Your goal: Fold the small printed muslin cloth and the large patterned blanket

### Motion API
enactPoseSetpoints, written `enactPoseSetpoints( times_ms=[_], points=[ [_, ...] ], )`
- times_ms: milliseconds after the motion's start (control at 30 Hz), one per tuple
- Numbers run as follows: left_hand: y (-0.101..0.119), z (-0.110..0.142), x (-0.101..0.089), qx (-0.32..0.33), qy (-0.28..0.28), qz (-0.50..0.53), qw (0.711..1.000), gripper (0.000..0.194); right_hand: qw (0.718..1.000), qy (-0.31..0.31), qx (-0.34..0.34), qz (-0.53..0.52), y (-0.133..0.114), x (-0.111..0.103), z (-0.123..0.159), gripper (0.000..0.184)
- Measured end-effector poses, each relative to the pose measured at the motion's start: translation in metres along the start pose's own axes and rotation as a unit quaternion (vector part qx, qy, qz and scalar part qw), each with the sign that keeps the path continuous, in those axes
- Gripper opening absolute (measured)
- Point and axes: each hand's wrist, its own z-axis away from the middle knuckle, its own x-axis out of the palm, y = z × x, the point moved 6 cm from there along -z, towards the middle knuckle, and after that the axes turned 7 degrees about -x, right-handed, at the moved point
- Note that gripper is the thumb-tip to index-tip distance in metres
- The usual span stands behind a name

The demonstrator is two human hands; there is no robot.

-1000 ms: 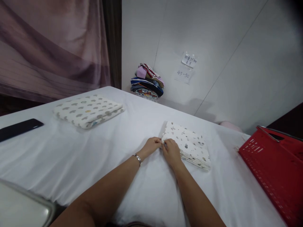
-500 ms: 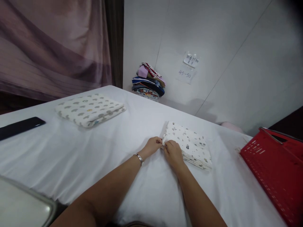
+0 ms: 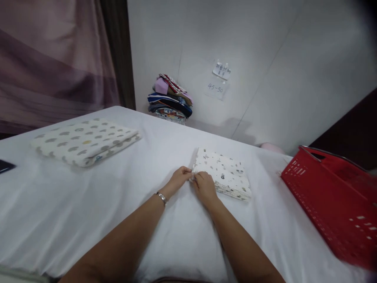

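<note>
A folded white cloth with small grey prints lies on the white-covered table, its layers showing along the near edge. At its near left corner my left hand, with a silver band on the wrist, pinches the fabric between thumb and fingers. Right beside it, my right hand is closed on the same corner, its fingertips close to the left ones. The bit of corner between the fingers is mostly hidden. Farther left rests a larger folded cloth with grey cloud-like shapes, touched by neither hand.
On the right stands a red plastic basket. A pile of folded fabrics sits beyond the table's far edge against the wall, near taped paper signs. A black flat object lies at the left edge; a curtain hangs behind.
The camera view has turned right, so things sit farther left in the picture. Both hands stay at the same corner of the cloth, with only slight finger movement.
</note>
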Motion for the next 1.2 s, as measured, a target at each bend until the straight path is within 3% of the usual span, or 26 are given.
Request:
enactPoseSetpoints(
  times_ms=[267, 400, 667, 867, 933, 1033, 1200],
  points=[
    [0.0, -0.001, 0.002, 0.017, -0.007, -0.04, 0.999, 0.029, 0.998, 0.006, 0.001, -0.058, 0.007, 0.0, 0.006, 0.019],
    [-0.001, -0.001, 0.002, 0.023, 0.006, -0.069, 0.997, 0.022, 0.998, 0.015, 0.001, -0.068, 0.019, -0.015, 0.022, 0.022],
    [-0.002, 0.0, 0.001, 0.002, 0.034, -0.078, 0.996, 0.021, 0.996, 0.036, 0.077, 0.007, 0.089, -0.067, 0.098, 0.028],
    [-0.003, 0.0, 0.003, 0.013, 0.031, -0.083, 0.996, 0.022, 0.989, 0.045, 0.137, 0.038, 0.136, -0.089, 0.151, 0.032],
    [-0.001, 0.002, 0.004, 0.04, 0.035, -0.094, 0.994, 0.021, 0.984, 0.063, 0.167, 0.02, 0.146, -0.09, 0.161, 0.032],
    [0.009, 0.009, 0.009, 0.132, 0.039, -0.151, 0.979, 0.021, 0.977, 0.09, 0.195, -0.002, 0.152, -0.092, 0.167, 0.031],
    [0.018, 0.019, 0.018, 0.198, 0.022, -0.281, 0.939, 0.035, 0.987, 0.084, 0.131, 0.028, 0.129, -0.094, 0.142, 0.026]
  ],
)
